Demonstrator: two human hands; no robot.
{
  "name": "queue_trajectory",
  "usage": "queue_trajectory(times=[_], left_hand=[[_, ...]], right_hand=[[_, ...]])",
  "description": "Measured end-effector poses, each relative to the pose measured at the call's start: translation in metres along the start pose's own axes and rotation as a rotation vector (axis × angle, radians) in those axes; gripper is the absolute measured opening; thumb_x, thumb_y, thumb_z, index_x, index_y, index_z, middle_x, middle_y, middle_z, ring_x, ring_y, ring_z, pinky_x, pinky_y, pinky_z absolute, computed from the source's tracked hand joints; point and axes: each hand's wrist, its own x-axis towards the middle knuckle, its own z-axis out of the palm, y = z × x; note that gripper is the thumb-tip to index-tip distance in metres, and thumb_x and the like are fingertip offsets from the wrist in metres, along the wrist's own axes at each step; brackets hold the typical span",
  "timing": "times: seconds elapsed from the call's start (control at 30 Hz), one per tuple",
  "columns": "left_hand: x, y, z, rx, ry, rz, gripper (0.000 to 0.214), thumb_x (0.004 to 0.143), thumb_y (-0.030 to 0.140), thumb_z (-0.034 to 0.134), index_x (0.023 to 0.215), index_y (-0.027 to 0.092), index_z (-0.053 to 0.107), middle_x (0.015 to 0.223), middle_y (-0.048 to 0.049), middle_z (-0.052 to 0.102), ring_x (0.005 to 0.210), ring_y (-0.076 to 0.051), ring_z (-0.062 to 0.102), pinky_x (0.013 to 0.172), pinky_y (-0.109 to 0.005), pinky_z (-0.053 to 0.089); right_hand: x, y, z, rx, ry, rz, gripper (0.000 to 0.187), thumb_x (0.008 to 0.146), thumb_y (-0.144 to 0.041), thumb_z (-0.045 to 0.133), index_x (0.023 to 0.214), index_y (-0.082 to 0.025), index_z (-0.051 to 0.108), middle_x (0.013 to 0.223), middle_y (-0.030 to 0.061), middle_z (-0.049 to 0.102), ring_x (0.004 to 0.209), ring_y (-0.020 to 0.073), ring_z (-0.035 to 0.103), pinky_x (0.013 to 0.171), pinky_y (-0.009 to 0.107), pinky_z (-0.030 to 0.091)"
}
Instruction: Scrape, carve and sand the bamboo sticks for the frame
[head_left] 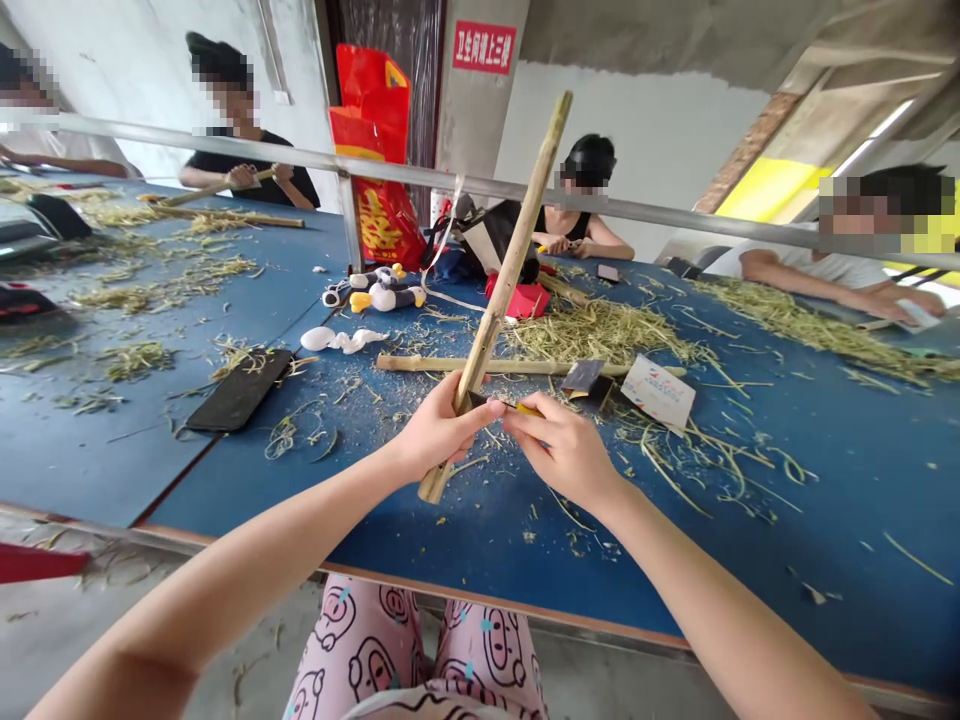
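- Diagonally, a pale, slender wooden stick [511, 258] rises above the blue tabletop [787, 540], its upper end leaning right and away from the person.
- The left hand [439, 425] holds it in a closed grip around its lower part, a short length showing below the palm; the thumb points right, towards the blade.
- The right hand [561, 447] pinches a small yellow-handled knife [529, 410] narrowly, knuckles up, its dark blade against the stick near the left thumb.
- Both forearms slant inward from the lower corners, elbows wide, so the hands nearly meet.
- Just beyond, a second pale wooden stick [420, 364] lies crosswise, with a white printed card [660, 392] near its right end.
- Farther out are a heap of greenish-yellow shavings [600, 330] and, leftward, a black rectangular phone [241, 392].
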Motion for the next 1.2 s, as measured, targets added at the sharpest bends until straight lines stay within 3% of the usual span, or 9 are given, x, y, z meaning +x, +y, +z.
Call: queue_trajectory(times=[0.27,0.57,0.8,1.2], left_hand=[[-0.002,-0.002,-0.002,0.079,-0.033,0.123,0.055,0.086,0.05,0.065,0.127,0.02,0.046,0.05,0.0125,0.036,0.035,-0.003,0.032,0.035,-0.014,0.029],[-0.003,-0.001,0.003,0.058,-0.017,0.121,0.055,0.085,0.051,0.065,0.125,0.02,0.045,0.06,0.0094,0.047,0.035,-0.003,0.036,0.032,-0.014,0.03],[-0.003,-0.001,0.003,0.095,-0.008,0.11,0.057,0.085,0.049,0.066,0.129,0.019,0.045,0.069,0.0053,0.055,0.037,-0.003,0.041,0.033,-0.015,0.033],[-0.004,0.0,0.001,0.236,0.022,0.137,0.052,0.086,0.05,0.064,0.124,0.019,0.047,0.066,0.0043,0.059,0.035,-0.005,0.045,0.032,-0.016,0.036]], right_hand=[[-0.005,-0.008,0.001,-0.15,0.067,0.005,0.038,0.097,-0.024,0.05,0.13,-0.038,0.064,0.094,0.0039,0.064,0.065,0.011,0.055,0.055,0.024,0.04],[-0.005,-0.006,-0.004,-0.138,0.053,-0.024,0.039,0.097,-0.025,0.051,0.133,-0.038,0.061,0.092,0.0029,0.064,0.064,0.0098,0.055,0.054,0.023,0.04],[-0.002,0.0,-0.017,-0.292,0.016,-0.124,0.044,0.095,-0.02,0.051,0.133,-0.04,0.06,0.087,0.0018,0.061,0.058,0.0089,0.048,0.051,0.023,0.035],[-0.003,0.003,-0.022,-0.37,0.017,-0.178,0.047,0.094,-0.018,0.051,0.135,-0.04,0.059,0.089,0.0025,0.063,0.064,0.0103,0.052,0.055,0.023,0.037]])
